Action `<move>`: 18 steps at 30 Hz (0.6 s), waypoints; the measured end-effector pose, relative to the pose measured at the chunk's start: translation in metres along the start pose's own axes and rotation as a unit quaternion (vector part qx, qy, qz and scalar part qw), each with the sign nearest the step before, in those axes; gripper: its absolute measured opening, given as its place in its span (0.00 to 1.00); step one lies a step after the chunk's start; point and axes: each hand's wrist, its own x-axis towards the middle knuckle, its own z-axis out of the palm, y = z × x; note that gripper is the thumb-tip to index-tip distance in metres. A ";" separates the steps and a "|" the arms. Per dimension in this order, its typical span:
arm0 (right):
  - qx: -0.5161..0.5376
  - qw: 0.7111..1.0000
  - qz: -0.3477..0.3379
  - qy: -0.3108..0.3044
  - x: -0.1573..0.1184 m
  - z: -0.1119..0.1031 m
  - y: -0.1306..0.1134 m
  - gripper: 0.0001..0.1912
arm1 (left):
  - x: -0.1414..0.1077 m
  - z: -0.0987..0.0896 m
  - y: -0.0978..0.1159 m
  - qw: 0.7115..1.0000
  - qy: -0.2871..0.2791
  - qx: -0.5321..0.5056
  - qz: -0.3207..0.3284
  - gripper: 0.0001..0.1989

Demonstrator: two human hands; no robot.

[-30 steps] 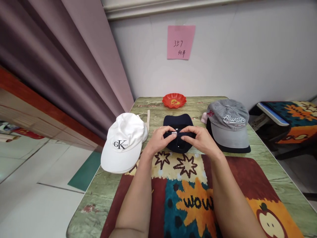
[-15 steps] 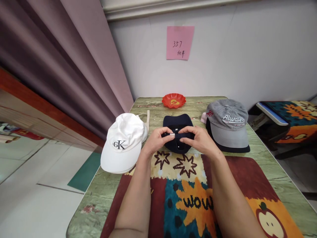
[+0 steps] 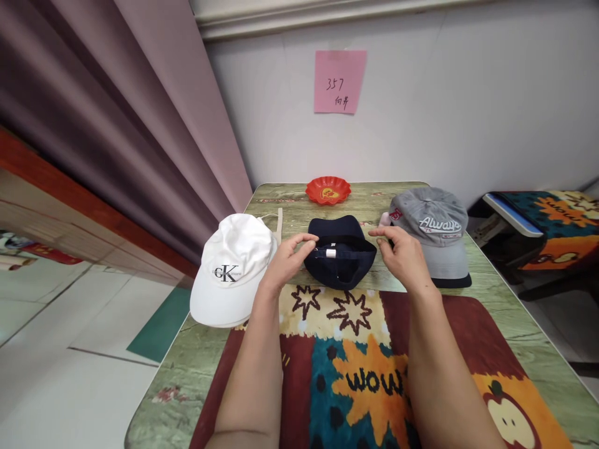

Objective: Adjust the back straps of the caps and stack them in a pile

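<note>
Since half a second earlier, the fingers had left the middle of the strap and parted, the left hand (image 3: 287, 259) towards nine o'clock and the right hand (image 3: 405, 255) towards three, uncovering the navy cap (image 3: 346, 260) between them. It sat on the table (image 3: 187, 355), brim towards twelve, back opening towards six. The right thumb and fingers were loosely spread just beside its edge, holding nothing; the left thumb and forefinger were nearly together at the rim, and whether they pinched it could not be told. With the strap (image 3: 346, 254) lying across the opening and a white piece (image 3: 331, 254) on it, the work there looked nearly done, though its fastening was too small to judge; perhaps only settling the rim remained. Taking the navy cap as the clock's centre, a white cap (image 3: 236, 237) sat untouched at nine, a grey cap (image 3: 428, 215) at three and a red dish (image 3: 313, 192) at twelve. A patterned mat (image 3: 472, 330) covered the table at six. Beyond, a pink note (image 3: 340, 81) hung on the pale wall (image 3: 421, 112) at twelve, a mauve curtain (image 3: 140, 112) at ten, and tiled floor (image 3: 70, 393) showed at eight.
</note>
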 end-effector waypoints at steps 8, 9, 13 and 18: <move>-0.122 0.983 -0.027 -0.131 -0.005 0.008 0.021 0.37 | 0.002 -0.004 -0.027 0.990 -0.034 0.132 0.047 0.30; -0.118 0.983 -0.026 -0.138 -0.005 0.009 0.021 0.36 | 0.003 -0.003 -0.029 0.989 -0.037 0.137 0.047 0.28; -0.076 0.987 -0.026 -0.139 -0.002 0.010 0.017 0.22 | 0.004 -0.002 -0.023 0.994 -0.032 0.095 0.043 0.08; 0.171 0.980 -0.037 -0.092 0.002 0.001 0.002 0.11 | -0.004 -0.009 0.001 0.993 -0.025 -0.110 0.023 0.09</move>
